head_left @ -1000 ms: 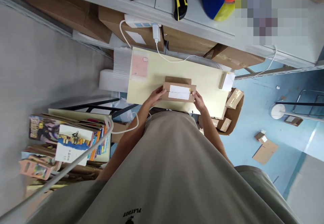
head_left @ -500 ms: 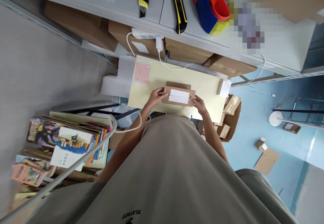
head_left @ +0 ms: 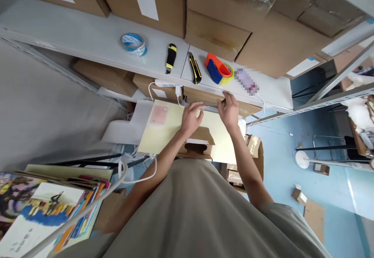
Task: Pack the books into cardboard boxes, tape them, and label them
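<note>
1. Left hand (head_left: pixel 191 121), centre of the frame: raised over the worktop (head_left: pixel 224 143), fingers bent, thumb apart from them, nothing seen between.
2. Right hand (head_left: pixel 229 112), just right of centre: reached toward the upper frame, fingers extended, thumb apart. Whether its fingertips touched anything could not be told.
3. Small cardboard box (head_left: pixel 204 134), just below centre: sat on the pale worktop between the forearms, below the left hand, neither hand gripping it. Dark opening visible on the side nearest the person.
4. Pink sheet (head_left: pixel 159 114): lay on the worktop, left of the left hand.
5. Grey shelf (head_left: pixel 102 40), across the upper frame. Left to right it bore a tape roll (head_left: pixel 133 44), a black-and-yellow cutter (head_left: pixel 171 57), a second cutter (head_left: pixel 194 68) and a tape dispenser (head_left: pixel 215 71) in red-orange and blue. Larger cartons (head_left: pixel 216 28) stood behind.
6. White plug (head_left: pixel 178 91): under the shelf edge, cable trailing down to the worktop.
7. Open carton (head_left: pixel 261 160), right of the worktop: held smaller boxes.
8. Books (head_left: pixel 55 203): stacked at lower left.
</note>
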Tool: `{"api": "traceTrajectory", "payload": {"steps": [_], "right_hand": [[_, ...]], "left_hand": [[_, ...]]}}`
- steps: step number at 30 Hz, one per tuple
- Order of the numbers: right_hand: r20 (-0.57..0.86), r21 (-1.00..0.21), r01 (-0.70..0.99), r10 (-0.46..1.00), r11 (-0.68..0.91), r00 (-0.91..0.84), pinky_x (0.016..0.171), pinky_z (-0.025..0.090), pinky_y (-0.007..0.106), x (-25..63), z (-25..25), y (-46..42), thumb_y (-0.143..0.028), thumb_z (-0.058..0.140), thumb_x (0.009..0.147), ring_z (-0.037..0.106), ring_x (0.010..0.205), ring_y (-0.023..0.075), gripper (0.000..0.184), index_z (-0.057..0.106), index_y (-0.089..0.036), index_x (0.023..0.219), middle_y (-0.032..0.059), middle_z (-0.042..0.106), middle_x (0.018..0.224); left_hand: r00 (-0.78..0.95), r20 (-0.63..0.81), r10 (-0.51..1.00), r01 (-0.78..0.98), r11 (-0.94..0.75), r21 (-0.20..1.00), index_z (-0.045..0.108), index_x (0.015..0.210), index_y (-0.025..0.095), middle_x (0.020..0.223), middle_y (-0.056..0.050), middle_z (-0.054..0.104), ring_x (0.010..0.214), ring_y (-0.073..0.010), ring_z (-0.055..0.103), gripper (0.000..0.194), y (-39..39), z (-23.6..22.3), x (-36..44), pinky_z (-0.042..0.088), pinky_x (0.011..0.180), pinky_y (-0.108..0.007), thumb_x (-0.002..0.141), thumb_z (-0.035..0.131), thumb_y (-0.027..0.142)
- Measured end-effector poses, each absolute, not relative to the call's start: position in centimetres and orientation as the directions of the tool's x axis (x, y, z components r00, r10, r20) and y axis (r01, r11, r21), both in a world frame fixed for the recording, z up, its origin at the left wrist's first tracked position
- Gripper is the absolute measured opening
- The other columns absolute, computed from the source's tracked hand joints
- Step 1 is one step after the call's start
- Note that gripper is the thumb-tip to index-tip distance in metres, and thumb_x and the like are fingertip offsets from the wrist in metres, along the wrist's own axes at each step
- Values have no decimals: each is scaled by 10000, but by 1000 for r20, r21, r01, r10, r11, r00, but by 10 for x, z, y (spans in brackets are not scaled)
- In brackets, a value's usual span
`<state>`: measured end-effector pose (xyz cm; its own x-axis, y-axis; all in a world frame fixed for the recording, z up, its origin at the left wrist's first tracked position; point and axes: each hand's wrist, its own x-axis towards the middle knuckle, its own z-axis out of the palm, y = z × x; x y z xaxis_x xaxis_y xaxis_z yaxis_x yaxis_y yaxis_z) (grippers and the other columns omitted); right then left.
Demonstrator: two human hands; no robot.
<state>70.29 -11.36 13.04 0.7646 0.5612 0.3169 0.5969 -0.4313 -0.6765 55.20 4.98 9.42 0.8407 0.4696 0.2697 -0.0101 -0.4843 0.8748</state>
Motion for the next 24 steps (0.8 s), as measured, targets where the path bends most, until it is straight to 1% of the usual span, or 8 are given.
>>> {"api": "traceTrajectory", "payload": {"steps": [2,4,8,11,15,19,21,24], "right_hand": [[384,-610,674,588,-418,712,1413,361,752,744,148,-81,-645,473,1175,466,1691,427,598,606,-269,1621,183,586,1698],[380,-555,700,611,-450,694,1386,351,803,782,152,-50,-651,506,1168,432,1712,456,621,600,-204,1589,233,578,1684],[317,-525,668,607,-527,728,1365,260,880,829,139,-1,-622,638,1124,509,1647,526,630,659,-62,1413,335,672,1495],[294,-590,628,589,-507,753,1365,284,859,837,134,12,-668,677,1097,601,1574,512,639,673,-78,1344,322,721,1398],[243,-720,505,509,-475,826,1316,406,853,805,135,-15,-846,696,1012,659,1498,525,783,637,-186,1428,247,750,1388],[153,-923,313,533,-224,832,1217,615,693,722,130,-73,-855,726,991,714,1434,435,734,659,-268,1427,146,787,1323],[59,-986,141,587,-94,807,1192,653,622,674,127,-96,-809,789,971,758,1366,380,660,695,-295,1374,113,812,1312],[-65,-997,-71,607,-14,792,1198,658,577,619,123,-114,-788,887,895,795,1294,337,648,726,-306,1297,94,840,1297]], "left_hand": [[790,327,519,-63,-462,885,840,1199,270,1431,-115,782,1442,-349,675,242,54,122,568,460,1360,-578,1091,624,287],[740,362,567,-102,-437,894,832,1136,257,1391,-109,789,1418,-338,691,199,57,144,576,473,1349,-559,1092,639,277],[715,298,632,-98,-331,939,807,1087,254,1393,-84,775,1510,-340,645,119,61,168,574,443,1381,-553,1052,695,241],[735,207,645,-79,-221,972,803,1102,260,1423,-77,770,1575,-352,601,112,62,166,569,445,1381,-566,1030,718,248],[729,106,676,-59,-92,994,799,1170,252,1353,-92,805,1461,-342,687,169,58,151,560,495,1329,-546,1051,710,334],[765,55,642,-68,-4,998,763,1273,259,1299,-98,805,1326,-317,750,305,46,140,541,574,1231,-515,1047,757,465],[804,36,594,-61,22,998,760,1256,265,1283,-97,798,1290,-314,759,350,38,138,527,591,1207,-509,1030,800,530],[850,-37,526,16,45,999,779,1188,266,1274,-99,784,1291,-323,749,392,28,136,503,594,1194,-511,1001,847,604]]}}
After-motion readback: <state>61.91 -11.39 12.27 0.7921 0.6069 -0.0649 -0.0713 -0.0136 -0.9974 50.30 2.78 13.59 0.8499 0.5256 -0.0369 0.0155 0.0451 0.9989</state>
